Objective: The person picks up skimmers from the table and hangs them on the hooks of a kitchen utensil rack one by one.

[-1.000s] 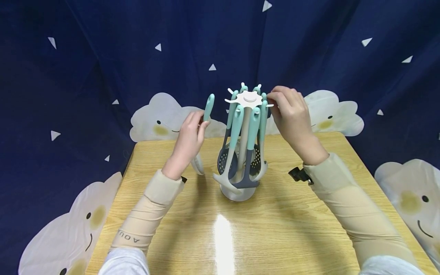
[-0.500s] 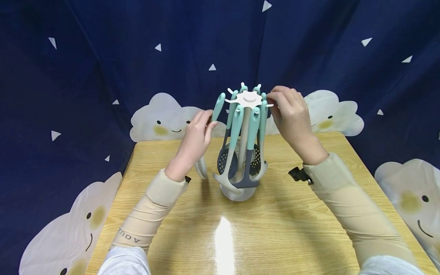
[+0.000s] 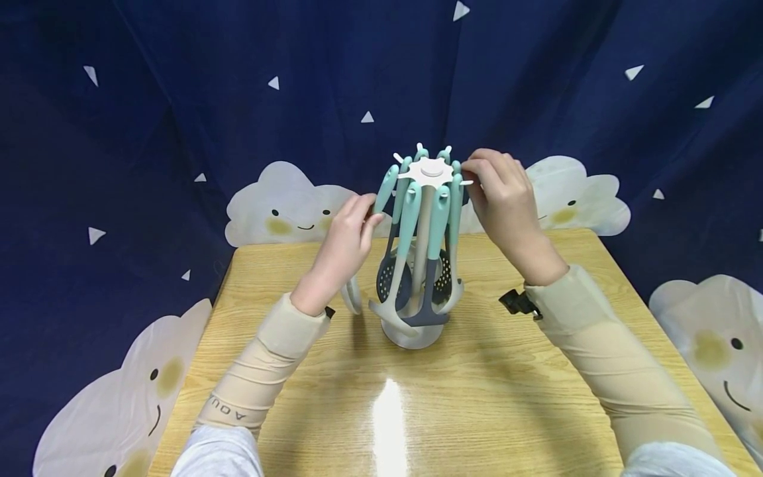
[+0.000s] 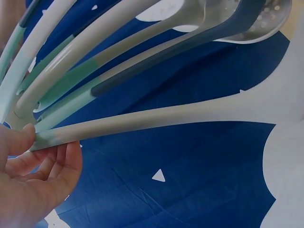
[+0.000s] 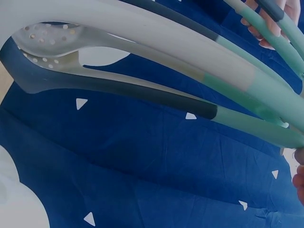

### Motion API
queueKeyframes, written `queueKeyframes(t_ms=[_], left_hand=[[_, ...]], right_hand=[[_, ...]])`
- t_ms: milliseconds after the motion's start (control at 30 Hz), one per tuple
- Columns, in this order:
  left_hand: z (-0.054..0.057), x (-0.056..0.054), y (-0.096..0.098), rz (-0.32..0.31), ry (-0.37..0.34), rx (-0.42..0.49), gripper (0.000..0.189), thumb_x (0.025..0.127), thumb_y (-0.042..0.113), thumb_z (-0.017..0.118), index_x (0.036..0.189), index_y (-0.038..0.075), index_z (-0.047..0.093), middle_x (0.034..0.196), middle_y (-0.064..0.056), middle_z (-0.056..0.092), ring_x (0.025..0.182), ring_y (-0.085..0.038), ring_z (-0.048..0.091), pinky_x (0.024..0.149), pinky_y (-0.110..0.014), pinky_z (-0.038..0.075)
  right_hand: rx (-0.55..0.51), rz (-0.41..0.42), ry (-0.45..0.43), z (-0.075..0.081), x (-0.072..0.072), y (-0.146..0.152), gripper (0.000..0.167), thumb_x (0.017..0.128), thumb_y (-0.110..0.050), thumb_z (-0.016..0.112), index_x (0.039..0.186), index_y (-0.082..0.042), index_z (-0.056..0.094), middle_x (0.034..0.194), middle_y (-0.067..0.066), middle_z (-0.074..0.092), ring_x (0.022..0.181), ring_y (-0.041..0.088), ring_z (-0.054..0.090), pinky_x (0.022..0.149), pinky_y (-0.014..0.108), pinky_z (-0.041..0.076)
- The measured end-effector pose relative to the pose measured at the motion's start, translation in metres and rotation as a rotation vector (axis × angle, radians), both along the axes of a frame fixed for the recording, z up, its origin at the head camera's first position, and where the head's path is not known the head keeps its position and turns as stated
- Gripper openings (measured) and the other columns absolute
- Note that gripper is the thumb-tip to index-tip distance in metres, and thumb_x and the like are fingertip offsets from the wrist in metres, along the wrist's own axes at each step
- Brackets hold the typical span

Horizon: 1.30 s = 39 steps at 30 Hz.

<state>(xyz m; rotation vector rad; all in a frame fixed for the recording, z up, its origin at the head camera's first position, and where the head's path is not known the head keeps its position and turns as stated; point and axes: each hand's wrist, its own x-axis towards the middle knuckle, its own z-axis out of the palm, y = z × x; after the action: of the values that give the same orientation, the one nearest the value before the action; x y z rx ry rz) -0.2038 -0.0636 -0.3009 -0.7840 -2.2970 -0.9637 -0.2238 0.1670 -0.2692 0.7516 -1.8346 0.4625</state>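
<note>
My left hand pinches the mint handle of a light grey kitchen utensil. Its shaft runs down and broadens toward the far end in the left wrist view; my hand and wrist partly hide its head in the head view. The handle's top is right at the left side of a white utensil rack. Across from it, my right hand grips the rack's right edge between bent fingers and thumb, covering a hook beside a mint handle. Several mint-handled utensils hang around the rack, including a dark slotted spoon.
The rack's round base stands on a wooden table. Behind the table hangs a dark blue curtain with white triangles. Smiling white cloud cutouts line the table's back and sides.
My left hand has moved right with the light grey utensil, bringing its handle top from apart to right beside the rack. The right hand and the rack have stayed in place.
</note>
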Motion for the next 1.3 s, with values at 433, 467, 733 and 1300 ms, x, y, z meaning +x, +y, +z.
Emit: queueKeyframes(t_ms=[433, 467, 733, 1300], left_hand=[[-0.005, 0.0, 0.006, -0.021, -0.02, 0.009, 0.021, 0.092, 0.009, 0.051, 0.107, -0.006, 0.054, 0.087, -0.014, 0.052, 0.077, -0.023, 0.05, 0.069, -0.03, 0.046], [-0.006, 0.0, 0.007, -0.022, -0.023, 0.01, 0.021, 0.092, 0.009, 0.05, 0.107, -0.006, 0.054, 0.087, -0.014, 0.052, 0.077, -0.023, 0.049, 0.069, -0.03, 0.045], [-0.007, 0.0, 0.01, -0.024, -0.024, 0.011, 0.021, 0.093, 0.009, 0.05, 0.107, -0.006, 0.054, 0.084, -0.013, 0.051, 0.075, -0.022, 0.048, 0.067, -0.029, 0.045], [-0.014, -0.002, 0.016, -0.032, -0.005, 0.058, 0.022, 0.093, 0.008, 0.05, 0.108, -0.008, 0.053, 0.089, -0.016, 0.053, 0.079, -0.024, 0.054, 0.071, -0.032, 0.049]], right_hand=[[-0.015, 0.001, 0.009, -0.001, -0.001, -0.001, 0.004, 0.087, 0.002, 0.057, 0.089, 0.004, 0.059, 0.091, 0.016, 0.059, 0.074, 0.032, 0.051, 0.058, 0.039, 0.039], [-0.017, 0.002, 0.011, -0.001, 0.0, -0.001, 0.003, 0.086, 0.002, 0.057, 0.089, 0.004, 0.059, 0.091, 0.016, 0.059, 0.074, 0.032, 0.051, 0.058, 0.04, 0.039], [-0.034, 0.008, 0.026, -0.002, -0.002, -0.002, 0.004, 0.084, 0.004, 0.059, 0.088, 0.004, 0.06, 0.09, 0.016, 0.06, 0.074, 0.032, 0.052, 0.058, 0.04, 0.039], [-0.043, 0.009, 0.025, -0.002, -0.001, -0.002, 0.007, 0.083, 0.008, 0.059, 0.088, 0.004, 0.06, 0.09, 0.016, 0.06, 0.076, 0.032, 0.053, 0.06, 0.041, 0.04]])
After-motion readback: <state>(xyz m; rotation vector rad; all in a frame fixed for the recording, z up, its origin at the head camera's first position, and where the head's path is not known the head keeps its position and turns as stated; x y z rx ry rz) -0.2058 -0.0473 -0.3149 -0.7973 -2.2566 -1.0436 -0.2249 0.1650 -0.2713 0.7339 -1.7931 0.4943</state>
